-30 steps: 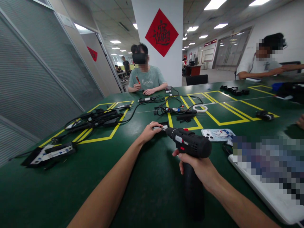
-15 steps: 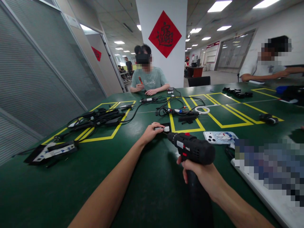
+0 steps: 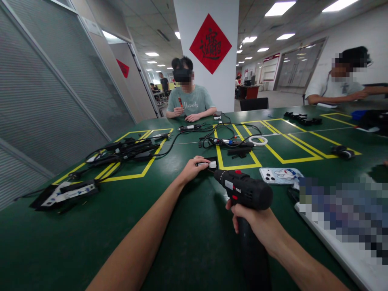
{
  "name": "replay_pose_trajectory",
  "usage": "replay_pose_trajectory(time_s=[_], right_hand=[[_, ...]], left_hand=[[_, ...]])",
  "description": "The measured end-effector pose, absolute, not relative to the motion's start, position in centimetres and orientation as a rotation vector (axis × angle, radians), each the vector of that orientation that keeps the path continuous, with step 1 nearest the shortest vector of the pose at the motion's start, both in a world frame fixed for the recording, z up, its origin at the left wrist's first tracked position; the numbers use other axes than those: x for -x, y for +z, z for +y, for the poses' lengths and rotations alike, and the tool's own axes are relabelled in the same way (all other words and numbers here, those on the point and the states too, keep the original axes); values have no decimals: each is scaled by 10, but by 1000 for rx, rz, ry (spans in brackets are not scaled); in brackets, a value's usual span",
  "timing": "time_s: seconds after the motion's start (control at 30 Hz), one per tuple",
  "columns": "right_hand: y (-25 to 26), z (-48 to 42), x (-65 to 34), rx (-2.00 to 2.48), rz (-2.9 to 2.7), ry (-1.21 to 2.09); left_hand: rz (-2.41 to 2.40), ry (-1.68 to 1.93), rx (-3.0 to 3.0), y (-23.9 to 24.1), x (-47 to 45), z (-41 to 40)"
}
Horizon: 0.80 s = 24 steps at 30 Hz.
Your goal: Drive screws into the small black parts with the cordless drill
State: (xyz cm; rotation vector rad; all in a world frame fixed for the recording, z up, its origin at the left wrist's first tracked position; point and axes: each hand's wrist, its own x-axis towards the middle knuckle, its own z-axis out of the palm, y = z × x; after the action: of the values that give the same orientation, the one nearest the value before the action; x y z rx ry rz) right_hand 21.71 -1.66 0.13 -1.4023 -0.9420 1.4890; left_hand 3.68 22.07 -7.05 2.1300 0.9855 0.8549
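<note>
My right hand [image 3: 247, 212] is wrapped round the grip of a black cordless drill [image 3: 247, 190] with red buttons. The drill's chuck points away and to the left, its tip close to a small black part with a white label [image 3: 213, 164]. My left hand [image 3: 194, 169] is closed on that small part from the left side, pressing it at the table. Its fingers cover much of the piece, so its kind cannot be made out. Whether the bit touches the part is too small to tell.
On the green table [image 3: 182, 218], black cables [image 3: 130, 149] lie at the left, more cables [image 3: 230, 141] ahead. A phone [image 3: 280, 176] and a pale flat device [image 3: 333, 242] lie at right. Opposite sits a person [image 3: 190, 97] holding an orange-handled tool [image 3: 180, 102]; another person [image 3: 342, 85] sits at right.
The drill's rear end has shifted very slightly to the left. My left hand stays in the same place on the small black part.
</note>
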Motion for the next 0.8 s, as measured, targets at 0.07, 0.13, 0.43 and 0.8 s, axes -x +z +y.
replay_pose_trajectory(time_s=[0.07, 0.13, 0.43, 0.8], right_hand=[[-1, -16, -218, 1397, -938, 1498], [-2, -16, -218, 1411, -920, 1497], [5, -16, -216, 1423, -946, 1491], [-2, -15, -216, 1408, -935, 1459]], left_hand=[[983, 851, -2135, -69, -36, 220], [983, 854, -2142, -69, -37, 220], [986, 895, -2184, -66, -40, 217], [1002, 860, -2206, -63, -38, 218]])
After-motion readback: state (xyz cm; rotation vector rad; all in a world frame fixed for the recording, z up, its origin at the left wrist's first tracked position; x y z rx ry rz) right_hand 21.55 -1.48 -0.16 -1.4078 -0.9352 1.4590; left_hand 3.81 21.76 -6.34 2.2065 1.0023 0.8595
